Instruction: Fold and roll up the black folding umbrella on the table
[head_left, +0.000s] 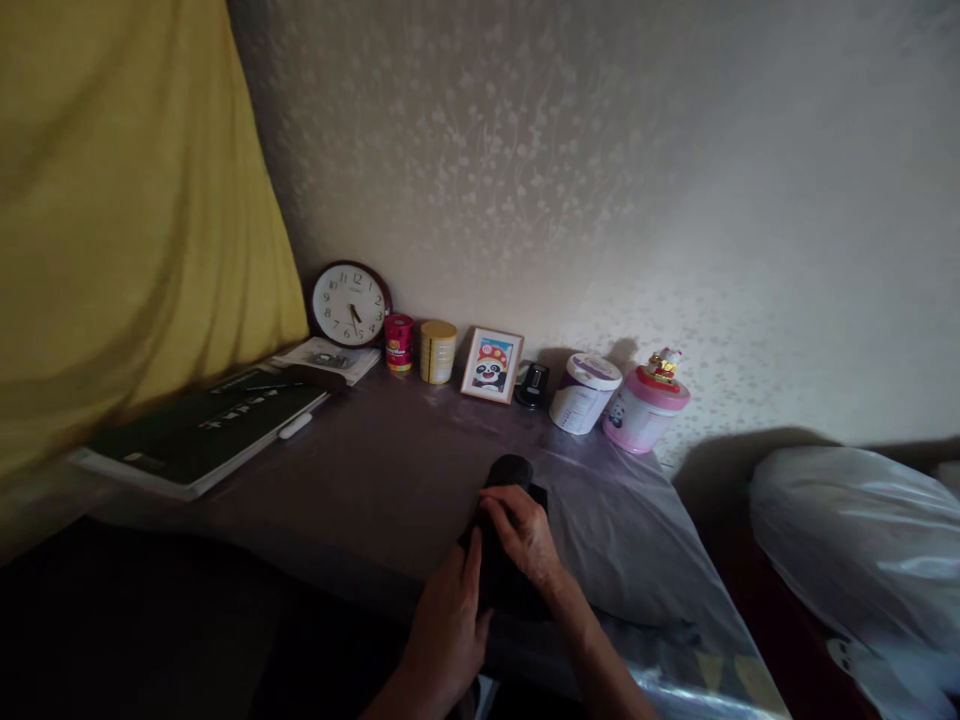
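Long, black, soft-looking item (501, 575) at lower centre
Room for moving spans the glossy grey tabletop (360, 470), centre left. The left hand (450, 600) grips the item's side near the front edge, where slackened fingers could let it slip off; the right hand (529, 535) pinches its upper part; the tabletop's slanting edge bounds the right.

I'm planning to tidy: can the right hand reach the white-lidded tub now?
Probably yes: nothing visible stands between the right hand and the white-lidded tub, though that hand is on the black item.
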